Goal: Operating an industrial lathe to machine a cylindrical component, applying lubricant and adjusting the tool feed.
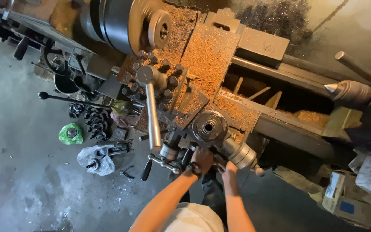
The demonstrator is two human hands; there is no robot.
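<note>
Covering the lathe carriage, brown chips reach the dial just above the fingers. Left hand closes around the crank handle; right hand touches the steel handwheel, grip unclear. Risk: chips could cut bare fingers or jam the slide.

Your forearms are bare, no sleeves reaching them. A dark watch bands your left wrist, just behind the grip. You wear a white top and dark trousers.
</note>
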